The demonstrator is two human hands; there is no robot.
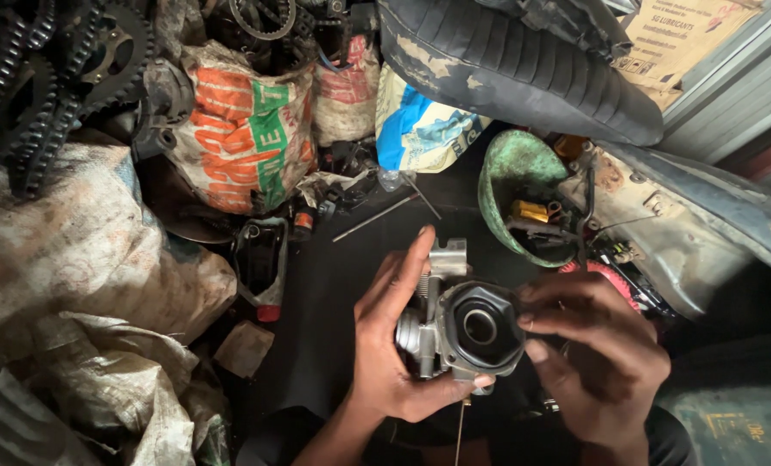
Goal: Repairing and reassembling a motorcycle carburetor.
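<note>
Metal carburetor (455, 324) clamped in left hand (390, 345); right hand (597, 362) fingertips pinch black cap (482, 326) from 3 o'clock, long axis 12–6.

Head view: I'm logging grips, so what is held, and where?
A metal carburettor: left hand cups its body, right hand pinches its black rubber diaphragm.

carburetor (455, 324) silver, black cap | sack (243, 138) orange-green-white (printed) | bowl (511, 173) green | seat (524, 69) black, ribbed
</note>
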